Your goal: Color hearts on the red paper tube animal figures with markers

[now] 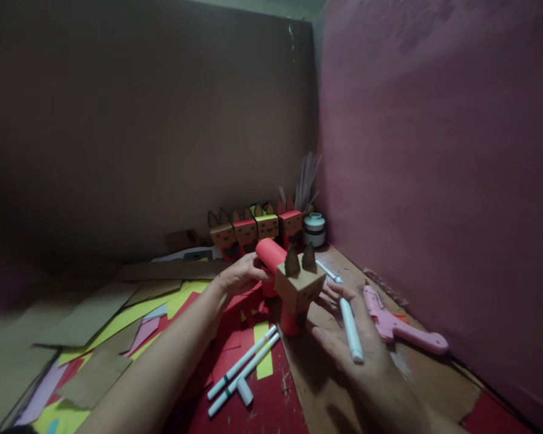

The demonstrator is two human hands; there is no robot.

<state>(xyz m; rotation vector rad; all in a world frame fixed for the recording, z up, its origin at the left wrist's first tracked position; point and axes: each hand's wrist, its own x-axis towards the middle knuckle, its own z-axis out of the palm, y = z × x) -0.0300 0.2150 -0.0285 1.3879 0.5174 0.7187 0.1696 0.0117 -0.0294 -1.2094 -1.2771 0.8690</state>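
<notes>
A cardboard cat figure (301, 289) with a box head, pointed ears and a red tube body stands upright between my hands. Just behind it is a red paper tube (271, 254). My left hand (247, 274) has its thumb and fingers closed around red paper tube work there; the figure hides part of that grip. Across the fingers of my right hand (362, 337) lies a white marker (350, 331), held in a slanted position. That hand's fingertips are beside the figure's head, and whether they touch it is unclear.
Several similar cat figures (256, 232) line the back, beside a pale jar (314, 229) and clear sticks (306, 181). A pink glue gun (402, 325) lies right. White markers (242, 364) lie in front. Coloured paper and cardboard sheets (95, 307) spread left. Walls bound the back and right.
</notes>
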